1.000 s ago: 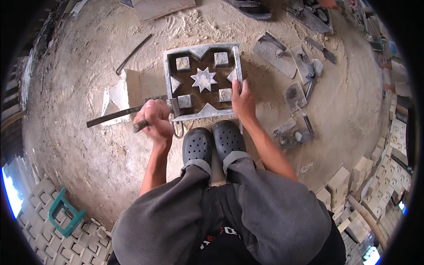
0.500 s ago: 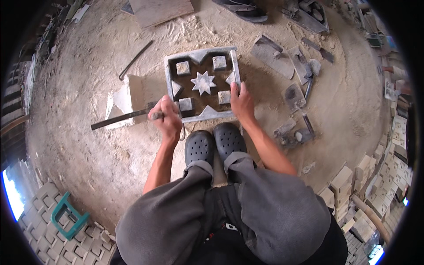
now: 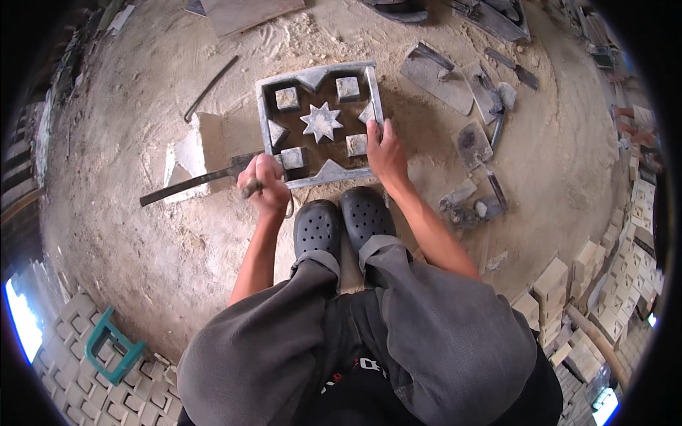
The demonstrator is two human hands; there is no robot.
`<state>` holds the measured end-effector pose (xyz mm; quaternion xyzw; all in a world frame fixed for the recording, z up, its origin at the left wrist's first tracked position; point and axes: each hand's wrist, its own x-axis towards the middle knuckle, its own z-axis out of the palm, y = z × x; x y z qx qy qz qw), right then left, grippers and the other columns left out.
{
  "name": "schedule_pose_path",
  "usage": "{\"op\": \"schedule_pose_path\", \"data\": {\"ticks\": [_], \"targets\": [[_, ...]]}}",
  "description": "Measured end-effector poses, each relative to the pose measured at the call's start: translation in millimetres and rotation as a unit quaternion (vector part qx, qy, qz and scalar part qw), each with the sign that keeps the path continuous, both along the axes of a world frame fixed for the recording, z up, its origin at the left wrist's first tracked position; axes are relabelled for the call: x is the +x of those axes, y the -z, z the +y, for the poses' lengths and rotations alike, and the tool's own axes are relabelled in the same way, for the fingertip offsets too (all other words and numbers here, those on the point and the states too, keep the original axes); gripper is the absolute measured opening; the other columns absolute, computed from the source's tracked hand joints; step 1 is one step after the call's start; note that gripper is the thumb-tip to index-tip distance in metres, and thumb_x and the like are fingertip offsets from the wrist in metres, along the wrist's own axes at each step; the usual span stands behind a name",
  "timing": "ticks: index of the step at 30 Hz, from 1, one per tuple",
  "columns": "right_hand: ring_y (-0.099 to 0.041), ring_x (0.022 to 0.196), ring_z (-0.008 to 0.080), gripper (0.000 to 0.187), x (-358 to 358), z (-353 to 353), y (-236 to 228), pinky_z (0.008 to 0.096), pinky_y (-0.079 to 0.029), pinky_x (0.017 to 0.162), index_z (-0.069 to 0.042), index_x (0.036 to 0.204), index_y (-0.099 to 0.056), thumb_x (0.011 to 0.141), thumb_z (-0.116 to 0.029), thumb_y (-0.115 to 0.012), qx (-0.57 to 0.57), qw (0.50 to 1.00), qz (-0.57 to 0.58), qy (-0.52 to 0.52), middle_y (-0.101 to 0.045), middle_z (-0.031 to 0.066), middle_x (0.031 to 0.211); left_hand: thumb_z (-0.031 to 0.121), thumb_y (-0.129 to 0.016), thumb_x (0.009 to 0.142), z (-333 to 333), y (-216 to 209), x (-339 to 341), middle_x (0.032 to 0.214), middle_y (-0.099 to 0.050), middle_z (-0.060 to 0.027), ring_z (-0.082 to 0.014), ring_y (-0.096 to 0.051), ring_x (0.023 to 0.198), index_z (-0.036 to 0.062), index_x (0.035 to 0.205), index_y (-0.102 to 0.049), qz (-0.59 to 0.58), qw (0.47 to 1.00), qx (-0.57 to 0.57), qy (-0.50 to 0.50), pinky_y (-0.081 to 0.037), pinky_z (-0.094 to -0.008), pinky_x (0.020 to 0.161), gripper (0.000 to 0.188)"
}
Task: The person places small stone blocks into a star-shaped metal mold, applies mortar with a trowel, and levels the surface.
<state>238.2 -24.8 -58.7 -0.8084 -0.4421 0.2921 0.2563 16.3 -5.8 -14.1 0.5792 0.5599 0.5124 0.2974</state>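
Observation:
A square grey mould [image 3: 330, 174] lies on the dusty ground before my feet. Inside it are an eight-pointed star [image 3: 322, 122], small square blocks and triangular points along the walls. My right hand [image 3: 387, 153] grips its right wall, fingers over the rim. At the mould's near left corner, my left hand [image 3: 264, 186] is closed round a rod-like handle [image 3: 251, 188] whose rounded end sticks out of the fist. A long dark flat bar [image 3: 185, 186] runs leftward from behind that fist; whether it joins the handle is hidden. It crosses over a pale broken block [image 3: 207, 142].
Trowels and flat tools [image 3: 437, 77] lie to the right, with small dusty pieces [image 3: 465, 213] nearer. A bent rod [image 3: 211, 89] is at the left, a board [image 3: 252, 13] at the far side. Stacked pale blocks [image 3: 550, 284] stand right; a teal frame [image 3: 114, 348] rests on blocks at lower left.
The whole scene has shifted slightly up and left in the picture. Both hands keep their holds, and the mould shows no clear movement against the ground.

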Motion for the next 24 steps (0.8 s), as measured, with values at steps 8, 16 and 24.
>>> {"op": "schedule_pose_path", "data": {"ticks": [8, 16, 24], "targets": [[-0.063, 0.094, 0.0479, 0.057, 1, -1, 3, 0.0542, -0.049, 0.08, 0.0, 0.116, -0.056, 0.1, -0.052, -0.04, -0.024, 0.999, -0.027, 0.024, -0.067, 0.0296, 0.098, 0.058, -0.046, 0.096, 19, -77, -7, 0.046, -0.027, 0.0038, -0.007, -0.027, 0.038, 0.0091, 0.055, -0.024, -0.184, 0.964, 0.037, 0.189, -0.015, -0.026, 0.038, 0.067], [-0.063, 0.09, 0.0491, 0.053, -1, 0, -4, 0.0554, -0.049, 0.077, 0.0, 0.109, -0.056, 0.099, -0.051, -0.044, -0.002, 0.999, -0.028, 0.015, -0.066, 0.0296, 0.092, 0.101, -0.017, 0.064, 65, -50, -11, 0.047, -0.03, 0.0015, -0.0103, -0.032, 0.04, 0.0085, 0.054, -0.024, -0.138, 0.921, 0.024, 0.363, -0.018, -0.0264, 0.039, 0.093], [-0.062, 0.085, 0.0506, 0.05, 2, -2, -1, 0.0566, -0.048, 0.072, 0.0, 0.097, -0.054, 0.097, -0.05, -0.049, 0.035, 0.999, -0.027, 0.024, -0.065, 0.0302, 0.085, 0.084, -0.03, 0.086, 64, -31, -1, 0.05, -0.035, -0.0006, -0.0128, -0.032, 0.044, 0.0105, 0.057, -0.029, -0.191, 0.929, 0.002, 0.317, -0.021, -0.0273, 0.042, 0.08]]}}
